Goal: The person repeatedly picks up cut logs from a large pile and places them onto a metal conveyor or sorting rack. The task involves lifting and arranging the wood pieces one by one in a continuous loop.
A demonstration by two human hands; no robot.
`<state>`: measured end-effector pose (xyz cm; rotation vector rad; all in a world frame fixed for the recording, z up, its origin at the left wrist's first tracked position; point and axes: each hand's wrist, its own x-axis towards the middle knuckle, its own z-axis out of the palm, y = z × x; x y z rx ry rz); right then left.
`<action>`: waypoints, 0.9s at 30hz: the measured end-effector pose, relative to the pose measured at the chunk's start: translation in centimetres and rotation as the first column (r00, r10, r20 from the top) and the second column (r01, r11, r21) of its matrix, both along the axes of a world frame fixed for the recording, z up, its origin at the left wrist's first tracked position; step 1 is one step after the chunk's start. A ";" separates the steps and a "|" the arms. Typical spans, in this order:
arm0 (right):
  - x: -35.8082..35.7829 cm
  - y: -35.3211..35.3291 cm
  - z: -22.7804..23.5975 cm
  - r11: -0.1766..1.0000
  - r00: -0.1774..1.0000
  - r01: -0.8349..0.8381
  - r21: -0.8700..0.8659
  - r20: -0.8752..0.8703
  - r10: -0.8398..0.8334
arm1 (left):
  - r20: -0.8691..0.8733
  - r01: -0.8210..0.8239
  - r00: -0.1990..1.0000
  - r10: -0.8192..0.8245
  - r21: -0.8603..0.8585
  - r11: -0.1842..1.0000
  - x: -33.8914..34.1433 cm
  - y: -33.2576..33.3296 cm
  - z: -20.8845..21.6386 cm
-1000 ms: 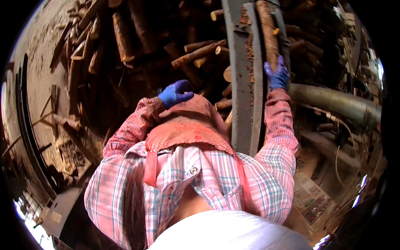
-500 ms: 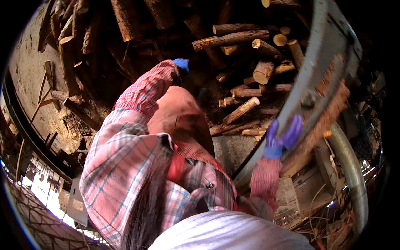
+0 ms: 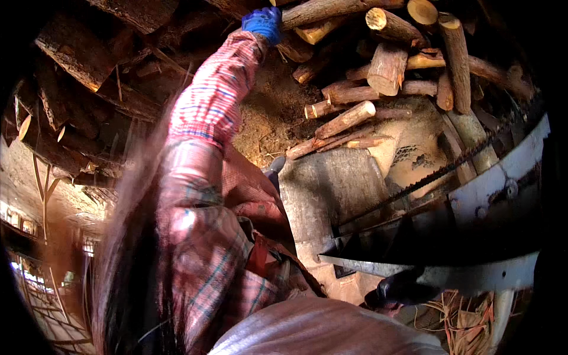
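At the far middle, my left hand (image 3: 262, 26), in a blue glove, is closed around the left end of a long bark-covered log (image 3: 334, 12). The arm is stretched out forward, in a red checked sleeve. More cut logs lie right beside it, among them a short thick log (image 3: 387, 70) with a pale end. My right hand (image 3: 405, 289) sits low at the right, dark in shadow, against the underside of a grey metal rail (image 3: 473, 273). Its fingers cannot be made out.
A dark toothed strip (image 3: 447, 170) runs along the machine frame at the right. Thin pale-ended logs (image 3: 346, 120) lie beyond a flat grey slab (image 3: 331, 189). Large dark logs (image 3: 77, 53) are piled at the far left. Tangled cords (image 3: 455, 319) hang at the lower right.
My left hand has reached farther forward, onto the log end. My right hand has left the top of the curved metal frame and is now lower, by the rail. The view has shifted.
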<state>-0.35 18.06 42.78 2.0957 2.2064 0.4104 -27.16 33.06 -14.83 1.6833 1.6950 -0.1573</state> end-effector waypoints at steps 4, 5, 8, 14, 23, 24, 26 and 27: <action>-0.5 0.4 -0.2 0.998 0.993 0.053 0.044 -0.105 -0.048 | 0.275 0.160 0.959 -0.065 -0.340 0.927 -1.2 -1.0 5.8; -0.7 0.7 -0.3 1.000 0.977 -0.021 0.006 -0.211 0.022 | 0.343 0.172 0.939 -0.023 -0.413 0.894 -1.4 -1.7 7.9; -1.6 1.9 -0.8 0.990 0.991 -0.125 -0.060 -0.056 0.121 | 0.438 0.091 0.883 0.170 -0.514 0.853 -3.8 -8.9 16.1; -4.1 4.2 -0.1 0.935 0.852 -0.327 0.141 -0.383 0.356 | 0.749 -0.256 0.492 0.444 -0.363 0.896 -9.9 -20.3 33.7; -9.8 0.7 0.6 0.876 -0.162 -0.478 -0.066 -0.974 -0.161 | 0.909 -0.493 0.414 0.049 0.178 0.851 -0.4 -13.7 61.1; -8.5 1.4 1.3 0.887 -0.313 -0.456 0.070 -0.946 -0.087 | 0.706 -0.227 0.689 -0.162 0.422 0.878 0.1 -11.7 63.9; -5.0 4.1 3.0 0.888 -0.518 -0.433 0.157 -0.849 -0.103 | 0.450 -0.051 0.801 -0.394 0.708 0.704 2.1 -9.8 67.8; -3.4 6.4 4.0 0.904 -0.421 -0.400 0.150 -0.906 -0.036 | 0.471 -0.206 0.781 -0.411 0.815 0.542 3.5 -8.8 69.0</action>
